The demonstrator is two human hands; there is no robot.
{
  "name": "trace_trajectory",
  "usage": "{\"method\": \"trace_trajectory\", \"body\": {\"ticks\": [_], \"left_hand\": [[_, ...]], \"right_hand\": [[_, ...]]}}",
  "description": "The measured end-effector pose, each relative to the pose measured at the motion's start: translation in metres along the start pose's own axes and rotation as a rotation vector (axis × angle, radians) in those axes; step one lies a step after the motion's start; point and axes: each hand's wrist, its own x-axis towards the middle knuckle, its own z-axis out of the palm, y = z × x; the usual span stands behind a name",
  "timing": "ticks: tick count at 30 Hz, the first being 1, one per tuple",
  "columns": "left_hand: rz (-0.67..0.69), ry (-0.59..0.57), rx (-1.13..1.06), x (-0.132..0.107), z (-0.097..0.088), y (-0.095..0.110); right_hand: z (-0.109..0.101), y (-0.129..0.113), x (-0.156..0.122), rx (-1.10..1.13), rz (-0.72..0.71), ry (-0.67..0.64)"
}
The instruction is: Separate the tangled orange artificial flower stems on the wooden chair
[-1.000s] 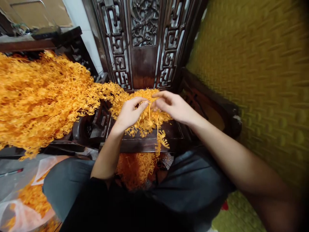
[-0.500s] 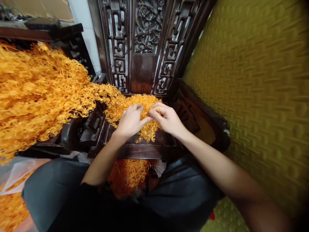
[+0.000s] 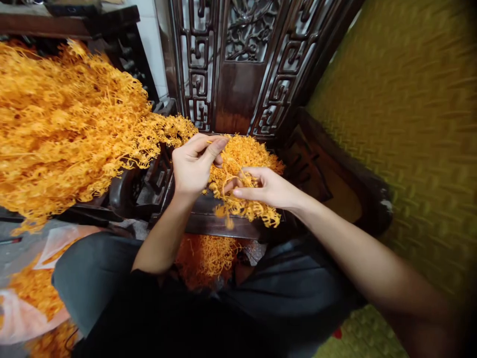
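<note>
My left hand (image 3: 196, 161) is closed in a pinch, thumb against fingers, on a thin orange strand of a lacy plastic-looking sprig. My right hand (image 3: 263, 188) sits lower and to the right, its fingers loosely curled round the branching orange sprig (image 3: 257, 211), with a gap between thumb and forefinger. Blurred sprig tips dangle below that hand. Behind both hands, a heap of the same orange sprigs (image 3: 249, 149) lies on a dark wooden seat (image 3: 223, 226). The left fingertips partly hide the strand.
A large orange pile (image 3: 74, 124) covers the surface at left, beside a dark carved armrest (image 3: 122, 191). Ahead rises a carved wooden chair back (image 3: 238, 94). Olive quilted material (image 3: 402, 99) borders the right. More orange sprigs (image 3: 216, 253) hang below the seat; plastic bags (image 3: 22, 318) lie lower left.
My hands, close together before, are now apart: the left has risen and turned, the right has lowered with the sprig about its fingers. The view has shifted slightly.
</note>
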Motion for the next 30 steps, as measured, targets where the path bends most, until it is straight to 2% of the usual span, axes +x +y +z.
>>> {"method": "trace_trajectory", "body": {"ticks": [3,6,12,15,21,24,27,30], "left_hand": [[-0.016,0.011,0.010,-0.002,-0.001,-0.003],[-0.027,0.029,0.011,-0.004,0.000,-0.003],[-0.012,0.052,0.034,-0.008,0.001,0.003],[0.014,0.061,-0.034,-0.006,0.000,0.000],[0.021,0.057,-0.125,0.001,0.000,-0.008],[0.036,0.028,-0.097,0.001,0.002,-0.003],[0.070,-0.014,-0.004,-0.001,0.003,0.005],[0.104,-0.037,0.081,-0.003,0.005,0.011]], "right_hand": [[0.007,0.009,0.004,0.166,0.034,0.091],[0.016,0.014,0.008,0.189,0.074,0.159],[0.015,0.012,0.005,0.138,0.101,-0.071],[0.009,0.016,0.002,0.173,0.118,-0.028],[0.007,0.026,-0.002,0.203,0.045,0.023],[0.006,0.027,-0.004,0.074,0.017,0.031],[-0.002,0.030,-0.005,-0.182,-0.135,0.150],[-0.015,0.029,-0.005,-0.306,-0.248,0.201]]}}
